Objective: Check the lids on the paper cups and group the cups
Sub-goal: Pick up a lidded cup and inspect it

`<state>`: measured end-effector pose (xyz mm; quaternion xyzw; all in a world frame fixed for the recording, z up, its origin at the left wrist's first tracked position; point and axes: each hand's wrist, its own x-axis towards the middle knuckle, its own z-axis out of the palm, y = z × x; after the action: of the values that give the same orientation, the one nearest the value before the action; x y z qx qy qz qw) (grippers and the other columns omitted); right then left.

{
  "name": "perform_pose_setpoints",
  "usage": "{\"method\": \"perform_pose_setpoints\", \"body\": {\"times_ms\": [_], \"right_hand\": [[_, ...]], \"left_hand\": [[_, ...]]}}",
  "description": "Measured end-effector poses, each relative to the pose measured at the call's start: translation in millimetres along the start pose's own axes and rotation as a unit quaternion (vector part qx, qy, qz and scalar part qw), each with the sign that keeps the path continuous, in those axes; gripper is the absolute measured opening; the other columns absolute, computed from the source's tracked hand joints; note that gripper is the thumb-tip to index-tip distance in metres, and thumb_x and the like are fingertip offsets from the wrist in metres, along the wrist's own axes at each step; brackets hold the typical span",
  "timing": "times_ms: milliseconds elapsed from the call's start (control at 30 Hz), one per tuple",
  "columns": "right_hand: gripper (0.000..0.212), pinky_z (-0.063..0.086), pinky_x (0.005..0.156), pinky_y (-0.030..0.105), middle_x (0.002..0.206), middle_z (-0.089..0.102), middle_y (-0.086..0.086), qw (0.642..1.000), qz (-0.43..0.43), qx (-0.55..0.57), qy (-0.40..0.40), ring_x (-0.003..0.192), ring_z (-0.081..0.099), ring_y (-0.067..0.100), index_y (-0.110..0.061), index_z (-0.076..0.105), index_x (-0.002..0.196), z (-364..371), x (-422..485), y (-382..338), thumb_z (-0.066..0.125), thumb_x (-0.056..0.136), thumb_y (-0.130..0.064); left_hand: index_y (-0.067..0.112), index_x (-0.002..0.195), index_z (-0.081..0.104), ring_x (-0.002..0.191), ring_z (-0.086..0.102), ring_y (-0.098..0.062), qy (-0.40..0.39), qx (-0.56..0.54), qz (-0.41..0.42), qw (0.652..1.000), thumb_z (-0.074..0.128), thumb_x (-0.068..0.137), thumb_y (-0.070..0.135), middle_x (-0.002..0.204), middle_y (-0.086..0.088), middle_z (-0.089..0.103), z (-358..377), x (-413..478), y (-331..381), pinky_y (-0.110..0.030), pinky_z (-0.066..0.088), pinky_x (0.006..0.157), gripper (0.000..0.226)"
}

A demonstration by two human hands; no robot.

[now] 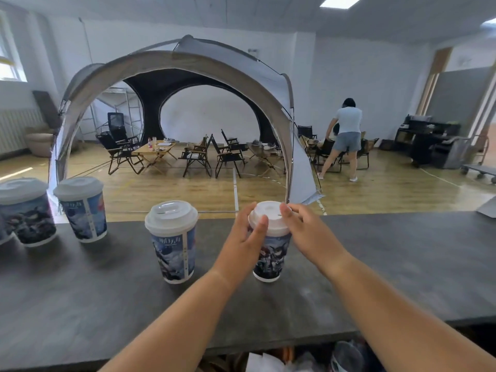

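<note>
At frame centre the cup (271, 260) stands on the dark table (402, 264); left hand (245, 233) and right hand (308, 232) both clamp its lid (269, 214). Second cup (173, 248) just left, third cup (84, 218) and fourth cup (28, 218) far left. Behind: tent (188, 59), folding chairs (196, 157), wood floor (161, 189).

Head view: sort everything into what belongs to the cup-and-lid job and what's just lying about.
Job:
cup being checked; its lid, gripped by left hand and right hand; middle cup; left cup; far-left cup; dark table.

Lying about:
tent; folding chairs; trolley.
</note>
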<state>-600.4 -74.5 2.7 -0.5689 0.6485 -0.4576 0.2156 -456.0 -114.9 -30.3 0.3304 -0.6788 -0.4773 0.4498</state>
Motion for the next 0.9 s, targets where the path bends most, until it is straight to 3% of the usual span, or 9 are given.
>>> {"method": "perform_pose_setpoints", "body": {"times_ms": [100,167,233,300,400,467,600,733,900], "right_hand": [[0.062,0.047,0.086,0.036,0.109,0.066,0.010,0.999,0.002,0.016,0.035,0.102,0.060,0.025,-0.008,0.062,0.117,-0.7,12.1,4.5,0.027,0.099,-0.056],[0.043,0.049,0.093,0.043,0.117,0.066,0.009,0.993,0.059,0.088,0.046,0.106,0.060,0.024,-0.014,0.067,0.112,-0.9,29.0,8.5,0.035,0.103,-0.042],[0.023,0.054,0.079,0.038,0.107,0.069,0.007,0.970,0.145,0.192,0.028,0.096,0.062,0.021,-0.016,0.070,0.100,0.3,45.6,9.2,0.050,0.097,-0.027],[0.019,0.053,0.065,0.032,0.099,0.071,0.011,0.947,0.201,0.251,0.001,0.087,0.064,0.023,-0.010,0.071,0.099,3.8,57.8,9.7,0.058,0.091,-0.020],[0.033,0.057,0.081,0.040,0.114,0.069,0.021,0.931,0.232,0.279,-0.039,0.096,0.066,0.030,0.000,0.069,0.114,7.6,63.3,9.9,0.058,0.088,-0.017],[0.035,0.053,0.093,0.044,0.115,0.069,0.021,0.927,0.230,0.291,-0.054,0.101,0.066,0.032,0.001,0.068,0.117,8.1,62.2,10.5,0.057,0.088,-0.016],[0.026,0.055,0.070,0.034,0.109,0.071,0.017,0.924,0.201,0.325,0.014,0.093,0.066,0.027,-0.005,0.071,0.111,9.6,59.5,16.5,0.057,0.094,-0.019],[0.025,0.052,0.079,0.038,0.104,0.072,0.010,0.943,0.144,0.288,0.080,0.100,0.064,0.026,-0.011,0.073,0.103,17.4,46.1,20.3,0.050,0.097,-0.020],[0.032,0.052,0.087,0.037,0.110,0.069,0.005,0.964,0.099,0.215,0.119,0.102,0.062,0.020,-0.013,0.069,0.112,17.8,29.6,11.3,0.042,0.101,-0.024]], "left_hand": [[0.036,0.126,0.043,0.112,0.060,-0.009,0.018,-0.042,0.000,0.999,0.051,0.096,0.038,0.121,0.003,0.061,7.6,0.7,-4.5,-0.027,0.050,0.094,0.031],[0.033,0.126,0.044,0.108,0.059,-0.004,0.029,-0.055,0.003,0.998,0.051,0.097,0.033,0.117,0.007,0.060,8.1,1.6,-4.4,-0.017,0.047,0.086,0.029],[0.030,0.126,0.046,0.107,0.059,-0.004,0.034,-0.065,0.006,0.997,0.051,0.098,0.030,0.116,0.007,0.060,8.3,1.5,-4.2,-0.017,0.047,0.085,0.029],[0.030,0.123,0.047,0.105,0.060,-0.004,0.035,-0.069,0.013,0.997,0.051,0.098,0.029,0.114,0.009,0.061,9.2,1.3,-4.1,-0.015,0.047,0.084,0.026],[0.028,0.126,0.046,0.106,0.059,-0.003,0.035,-0.073,0.016,0.997,0.050,0.098,0.029,0.116,0.006,0.060,9.8,1.4,-3.8,-0.015,0.048,0.085,0.029],[0.027,0.127,0.045,0.105,0.058,0.001,0.031,-0.071,0.015,0.997,0.049,0.098,0.030,0.116,0.006,0.060,9.8,1.5,-3.3,-0.013,0.048,0.082,0.030],[0.031,0.128,0.044,0.106,0.058,0.001,0.032,-0.062,0.017,0.997,0.049,0.098,0.032,0.117,0.009,0.059,10.6,1.7,-4.8,-0.014,0.047,0.081,0.030],[0.030,0.130,0.042,0.105,0.058,0.001,0.033,-0.065,0.023,0.997,0.048,0.098,0.032,0.115,0.013,0.058,11.6,1.4,-4.1,-0.016,0.047,0.082,0.032],[0.035,0.127,0.040,0.099,0.056,0.005,0.030,-0.063,0.017,0.997,0.044,0.100,0.032,0.108,0.022,0.055,11.9,-0.4,-0.7,-0.015,0.047,0.079,0.027]]}}
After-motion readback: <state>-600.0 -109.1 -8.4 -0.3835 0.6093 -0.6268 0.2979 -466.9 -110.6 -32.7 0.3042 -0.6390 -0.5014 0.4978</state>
